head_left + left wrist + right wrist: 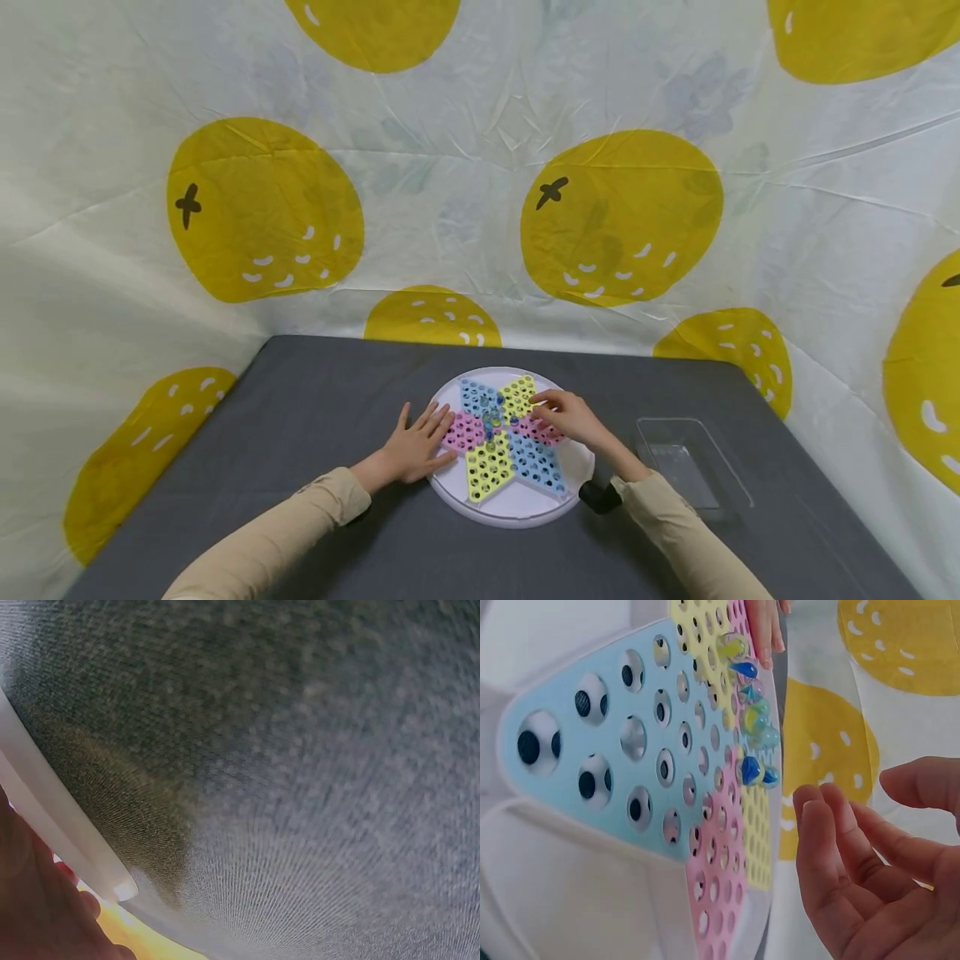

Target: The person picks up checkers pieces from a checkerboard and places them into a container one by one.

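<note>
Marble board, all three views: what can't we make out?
Marbles: head view, too small to count; right wrist view, overlapping.
Right pink section: head view, partly covered by the right grip.
Board: left wrist view, only some rim shows; the left edge cuts off the rest.
Left grip: left wrist view, cut off at lower left.

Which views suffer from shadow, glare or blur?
Left wrist: dark grey cloth tabletop looks grainy, shaded up top, bare left hand dim; right wrist: round white plastic tray soft at left, round glass marbles show highlights; head: soft shadow beside beige right sleeve.
</note>
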